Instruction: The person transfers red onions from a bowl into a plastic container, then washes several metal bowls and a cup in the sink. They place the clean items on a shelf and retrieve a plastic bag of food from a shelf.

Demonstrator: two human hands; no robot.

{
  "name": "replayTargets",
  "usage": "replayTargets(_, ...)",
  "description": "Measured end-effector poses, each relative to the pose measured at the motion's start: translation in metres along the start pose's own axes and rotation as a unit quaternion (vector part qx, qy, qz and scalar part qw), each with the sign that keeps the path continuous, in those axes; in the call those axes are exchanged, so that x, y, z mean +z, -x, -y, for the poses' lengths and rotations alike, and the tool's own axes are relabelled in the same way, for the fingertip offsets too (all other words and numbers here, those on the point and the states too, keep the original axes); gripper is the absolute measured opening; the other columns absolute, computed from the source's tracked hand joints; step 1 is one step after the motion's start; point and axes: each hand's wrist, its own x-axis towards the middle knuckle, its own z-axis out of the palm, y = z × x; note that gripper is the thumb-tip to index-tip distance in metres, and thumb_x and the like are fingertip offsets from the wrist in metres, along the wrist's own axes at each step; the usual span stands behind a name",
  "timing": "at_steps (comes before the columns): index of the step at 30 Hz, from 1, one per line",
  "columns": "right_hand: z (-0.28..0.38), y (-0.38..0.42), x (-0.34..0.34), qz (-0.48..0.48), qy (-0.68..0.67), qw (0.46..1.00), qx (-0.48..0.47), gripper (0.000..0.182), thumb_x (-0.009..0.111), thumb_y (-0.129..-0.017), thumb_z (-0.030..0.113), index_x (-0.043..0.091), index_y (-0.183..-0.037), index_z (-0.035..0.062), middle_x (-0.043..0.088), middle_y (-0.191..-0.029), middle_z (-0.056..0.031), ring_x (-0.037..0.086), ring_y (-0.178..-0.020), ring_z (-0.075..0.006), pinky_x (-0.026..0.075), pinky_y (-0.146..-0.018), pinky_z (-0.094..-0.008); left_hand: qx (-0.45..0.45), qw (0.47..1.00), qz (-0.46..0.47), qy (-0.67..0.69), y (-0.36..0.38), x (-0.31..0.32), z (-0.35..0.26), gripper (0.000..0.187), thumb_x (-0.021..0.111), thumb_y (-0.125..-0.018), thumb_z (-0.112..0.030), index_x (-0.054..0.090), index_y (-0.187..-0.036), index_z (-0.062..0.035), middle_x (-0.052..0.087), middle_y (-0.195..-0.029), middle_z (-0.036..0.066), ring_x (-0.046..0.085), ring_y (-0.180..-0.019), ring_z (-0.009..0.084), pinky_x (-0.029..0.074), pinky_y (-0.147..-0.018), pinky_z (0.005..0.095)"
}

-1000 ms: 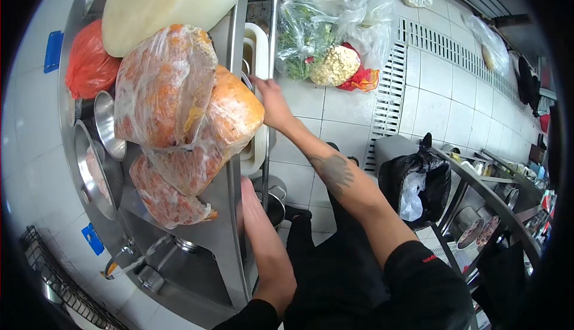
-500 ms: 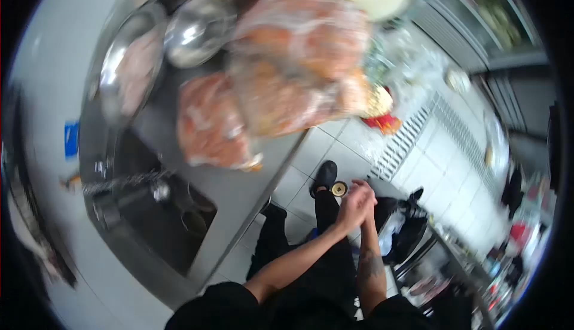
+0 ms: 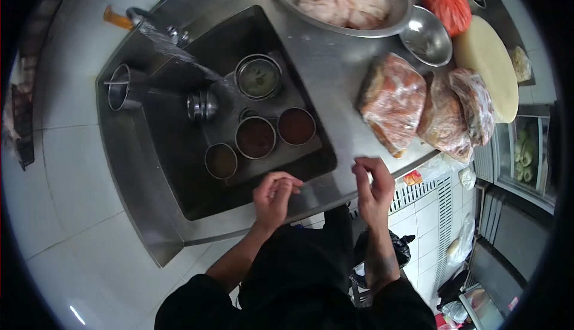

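Observation:
My left hand [image 3: 275,199] is over the front rim of the sink [image 3: 197,210], its fingers loosely bent and nothing visible in them. To its right, my right hand [image 3: 375,188] hovers by the counter's front edge, fingers curled with a gap behind the thumb; I see nothing held. Inside the sink stand round metal containers: one with cloudy liquid [image 3: 258,78], two with reddish-brown contents [image 3: 256,137] [image 3: 296,127], and a smaller brownish one [image 3: 221,161]. Water [image 3: 179,52] streams from the tap [image 3: 174,34] towards the cloudy container. Small metal bowls [image 3: 203,106] lie beside them.
Plastic-wrapped blocks of meat [image 3: 394,103] lie on the steel counter [image 3: 326,61] at right. Behind are a metal bowl of pale meat [image 3: 344,1], an empty metal bowl [image 3: 426,36], a red plastic bag [image 3: 445,1] and a large cream-coloured board [image 3: 487,61]. A floor drain grate [image 3: 443,216] lies right.
My hands, clasped together over the floor earlier, have parted and come up to the sink and counter edge. The view has swung left, bringing the sink to the middle.

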Motion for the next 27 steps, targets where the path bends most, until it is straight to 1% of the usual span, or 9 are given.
replayTargets(5,0.009,-0.08,0.135,0.148,0.028,0.985,-0.08,0.017,0.058,-0.088,0.007,0.065,-0.102,0.0006,0.064,-0.087,-0.0111,0.062,-0.078,-0.0179,0.049,-0.071,-0.0288,-0.017,0.997,-0.072,-0.007,0.003,-0.097,-0.004,0.011,0.05,-0.096,-0.007,0.057,-0.099,0.0006,0.067,-0.091,0.011,0.06,-0.075,0.0112,0.048,-0.07,0.0233)
replayTargets(7,-0.023,-0.124,0.194,0.178,0.119,0.975,-0.059,0.021,0.06,-0.087,0.018,0.065,-0.1,0.002,0.067,-0.087,-0.0195,0.067,-0.084,-0.0307,0.051,-0.073,-0.0376,-0.039,0.995,-0.094,0.016,0.008,-0.121,-0.001,0.012,0.05,-0.096,-0.009,0.057,-0.096,0.0006,0.067,-0.09,0.011,0.06,-0.073,0.0119,0.047,-0.068,0.0246)
replayTargets(12,-0.186,-0.22,0.328,0.099,0.304,0.924,0.211,0.047,0.059,-0.085,0.026,0.051,-0.121,-0.0029,0.055,-0.126,-0.0215,0.058,-0.111,-0.037,0.048,-0.091,-0.0431,-0.113,0.988,-0.104,-0.027,0.02,-0.173,0.005,0.012,0.052,-0.095,-0.01,0.058,-0.095,0.0007,0.068,-0.089,0.011,0.063,-0.075,0.0134,0.047,-0.068,0.0262)
replayTargets(15,-0.194,-0.225,0.353,0.077,0.359,0.88,0.302,0.048,0.058,-0.086,0.023,0.048,-0.128,0.0006,0.052,-0.132,-0.0186,0.055,-0.117,-0.0333,0.049,-0.093,-0.0426,-0.105,0.989,-0.08,-0.064,0.014,-0.203,0.019,0.013,0.054,-0.094,-0.012,0.06,-0.097,-0.001,0.068,-0.09,0.01,0.064,-0.075,0.0141,0.048,-0.069,0.0276)
replayTargets(18,-0.173,-0.229,0.352,0.23,0.457,0.849,0.128,0.037,0.055,-0.089,0.02,0.054,-0.123,0.0042,0.055,-0.128,-0.0173,0.056,-0.116,-0.0313,0.053,-0.086,-0.0411,-0.135,0.982,-0.052,-0.124,-0.001,-0.224,0.027,0.013,0.054,-0.094,-0.013,0.06,-0.098,-0.0012,0.068,-0.091,0.01,0.064,-0.078,0.0143,0.048,-0.072,0.0288)
replayTargets(20,-0.143,-0.224,0.36,0.218,0.558,0.796,-0.084,0.026,0.052,-0.089,0.016,0.063,-0.111,0.0095,0.055,-0.122,-0.0155,0.053,-0.116,-0.032,0.055,-0.077,-0.0432,-0.123,0.976,-0.031,-0.177,-0.036,-0.231,0.039,0.016,0.056,-0.093,-0.014,0.058,-0.1,-0.0001,0.067,-0.094,0.011,0.064,-0.084,0.0176,0.049,-0.077,0.0313)
replayTargets(23,-0.077,-0.214,0.357,0.256,0.633,0.648,-0.337,0.026,0.056,-0.083,0.021,0.065,-0.107,0.0141,0.047,-0.125,-0.0129,0.046,-0.116,-0.0322,0.051,-0.083,-0.0451,-0.065,0.952,-0.091,-0.287,-0.112,-0.229,0.082,0.034,0.067,-0.084,-0.021,0.057,-0.11,-0.0015,0.066,-0.101,0.017,0.063,-0.094,0.0329,0.048,-0.083,0.042)
replayTargets(25,-0.049,-0.215,0.358,0.301,0.611,0.611,-0.403,0.027,0.057,-0.083,0.022,0.065,-0.107,0.0146,0.047,-0.126,-0.0123,0.046,-0.117,-0.0313,0.048,-0.086,-0.0452,0.159,0.898,-0.195,-0.362,-0.177,-0.219,0.102,0.045,0.069,-0.079,-0.017,0.053,-0.117,0.0006,0.063,-0.109,0.018,0.06,-0.099,0.0386,0.046,-0.087,0.0466)
replayTargets(27,-0.034,-0.199,0.355,0.329,0.573,0.592,-0.462,0.028,0.058,-0.082,0.024,0.065,-0.107,0.0148,0.048,-0.125,-0.0123,0.046,-0.118,-0.0307,0.046,-0.088,-0.0456,0.247,0.868,-0.258,-0.345,-0.226,-0.213,0.102,0.045,0.068,-0.078,-0.012,0.054,-0.118,0.0035,0.062,-0.113,0.019,0.061,-0.1,0.0351,0.046,-0.087,0.0441)
